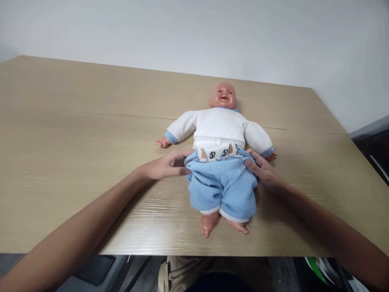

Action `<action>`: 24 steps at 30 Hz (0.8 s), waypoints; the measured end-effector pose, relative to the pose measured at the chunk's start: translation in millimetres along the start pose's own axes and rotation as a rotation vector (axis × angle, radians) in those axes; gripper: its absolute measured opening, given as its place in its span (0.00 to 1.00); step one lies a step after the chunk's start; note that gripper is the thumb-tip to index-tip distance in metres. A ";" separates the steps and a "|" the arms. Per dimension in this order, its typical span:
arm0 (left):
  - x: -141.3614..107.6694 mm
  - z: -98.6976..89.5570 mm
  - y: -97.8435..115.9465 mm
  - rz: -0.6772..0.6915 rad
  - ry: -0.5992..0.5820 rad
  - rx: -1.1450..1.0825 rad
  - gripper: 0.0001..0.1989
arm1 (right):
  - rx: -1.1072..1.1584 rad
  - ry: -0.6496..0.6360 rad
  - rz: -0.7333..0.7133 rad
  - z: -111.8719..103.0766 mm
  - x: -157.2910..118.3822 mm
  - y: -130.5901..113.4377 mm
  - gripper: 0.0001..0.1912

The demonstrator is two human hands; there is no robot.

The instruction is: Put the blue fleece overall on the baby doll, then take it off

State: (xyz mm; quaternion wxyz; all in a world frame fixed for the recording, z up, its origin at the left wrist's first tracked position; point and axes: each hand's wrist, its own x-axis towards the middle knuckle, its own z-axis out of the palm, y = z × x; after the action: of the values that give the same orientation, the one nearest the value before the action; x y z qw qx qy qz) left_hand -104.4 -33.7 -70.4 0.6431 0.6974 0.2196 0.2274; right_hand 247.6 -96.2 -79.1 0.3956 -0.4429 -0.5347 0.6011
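Note:
A baby doll lies on its back on the wooden table, head away from me and feet near the front edge. It wears a white shirt with blue cuffs. Blue fleece pants with white leg hems cover its legs up to the hips. Eyes and orange patches show on a white panel at the waist. My left hand pinches the waistband at its left side. On the other side, my right hand grips the waistband, thumb on top. The fingers behind the cloth are partly hidden.
The light wooden table reaches back to a pale wall. Its front edge lies just beyond the doll's feet. A dark object stands past the right edge. Below the table are my lap and a grey item at lower left.

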 end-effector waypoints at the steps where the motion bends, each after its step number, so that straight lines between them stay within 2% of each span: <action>1: -0.8 0.5 -2.4 -0.025 0.037 -0.045 0.18 | -0.007 -0.002 -0.011 -2.1 0.1 0.4 0.31; 5: -1.4 2.4 2.8 -0.040 0.231 -0.157 0.20 | -0.033 0.015 -0.065 -10.6 0.0 -2.9 0.29; 8: 5.8 0.6 17.5 0.036 0.342 -0.047 0.19 | -0.071 0.056 -0.152 -10.6 4.3 -17.1 0.28; 11: 20.8 -4.2 33.6 0.098 0.434 0.065 0.20 | -0.109 0.105 -0.267 -7.2 19.9 -36.6 0.27; 14: 37.8 -8.7 41.1 0.062 0.514 0.102 0.20 | -0.122 0.124 -0.302 -8.1 44.7 -46.1 0.28; 16: 44.9 -10.6 37.5 -0.001 0.539 0.125 0.22 | -0.119 0.117 -0.267 -12.1 59.6 -41.3 0.30; 19: 44.5 -12.0 21.5 -0.076 0.547 0.167 0.25 | -0.124 0.110 -0.198 -19.2 69.0 -20.2 0.33; 22: 35.9 -11.2 3.2 -0.096 0.536 0.123 0.27 | -0.127 0.117 -0.117 -22.0 62.5 2.1 0.31; 24: 31.8 -8.9 -5.6 -0.097 0.522 0.020 0.27 | -0.050 0.081 -0.054 -19.9 55.3 9.6 0.29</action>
State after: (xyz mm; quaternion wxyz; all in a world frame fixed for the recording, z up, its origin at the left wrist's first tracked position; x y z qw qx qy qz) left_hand -84.4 -7.1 -74.2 0.5678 0.6103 0.4134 0.3665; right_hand 250.2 -39.0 -95.3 0.4219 -0.4621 -0.5447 0.5583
